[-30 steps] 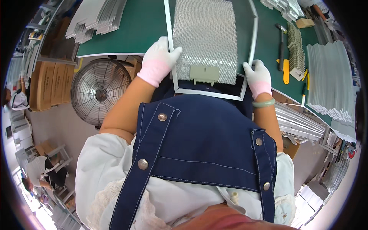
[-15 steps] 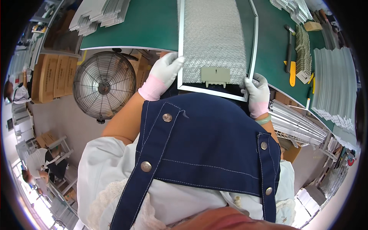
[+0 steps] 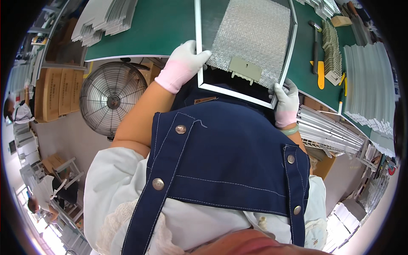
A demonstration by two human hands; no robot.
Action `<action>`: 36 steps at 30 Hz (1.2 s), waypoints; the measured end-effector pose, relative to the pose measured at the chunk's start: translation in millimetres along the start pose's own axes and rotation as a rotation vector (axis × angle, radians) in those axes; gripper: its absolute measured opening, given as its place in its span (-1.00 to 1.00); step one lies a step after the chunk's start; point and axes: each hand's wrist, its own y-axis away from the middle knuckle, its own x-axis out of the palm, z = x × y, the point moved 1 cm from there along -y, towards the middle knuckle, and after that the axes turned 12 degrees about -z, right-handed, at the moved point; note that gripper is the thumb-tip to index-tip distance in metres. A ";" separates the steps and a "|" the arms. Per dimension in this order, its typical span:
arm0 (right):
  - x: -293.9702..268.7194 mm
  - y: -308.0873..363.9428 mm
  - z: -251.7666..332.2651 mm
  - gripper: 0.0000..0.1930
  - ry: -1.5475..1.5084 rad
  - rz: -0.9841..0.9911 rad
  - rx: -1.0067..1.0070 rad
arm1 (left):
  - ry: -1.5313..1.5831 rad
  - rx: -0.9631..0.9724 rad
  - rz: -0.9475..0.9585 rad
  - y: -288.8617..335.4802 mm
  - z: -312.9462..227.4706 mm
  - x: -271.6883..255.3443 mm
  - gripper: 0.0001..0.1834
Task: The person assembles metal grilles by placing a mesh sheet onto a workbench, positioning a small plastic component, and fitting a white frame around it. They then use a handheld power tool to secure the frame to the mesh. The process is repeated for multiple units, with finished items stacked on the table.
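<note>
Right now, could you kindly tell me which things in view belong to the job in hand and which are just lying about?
In the job:
silvery frame, held by the left hand and right hand
mesh sheet within it
grey-green piece at the mesh's near edge

Apparently just lying about:
hammer on the green bench
yellow tool beside it
round fan
cardboard boxes

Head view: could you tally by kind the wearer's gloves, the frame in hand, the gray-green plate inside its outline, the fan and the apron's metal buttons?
Gloves: 2
Frame: 1
Gray-green plate: 1
Fan: 1
Apron buttons: 4
Total: 9
</note>
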 end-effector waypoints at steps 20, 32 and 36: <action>6.4 17.3 7.1 -0.60 -0.122 0.152 0.450 | 0.795 -0.514 0.194 27.7 54.6 6.9 -0.72; 23.2 -0.2 -21.2 -0.75 -0.534 0.180 0.482 | 0.705 -0.420 0.433 13.7 59.6 -1.2 -0.69; 26.1 1.5 -21.6 -0.73 -0.528 0.144 0.472 | 0.483 -0.281 0.366 17.1 56.1 2.7 -0.57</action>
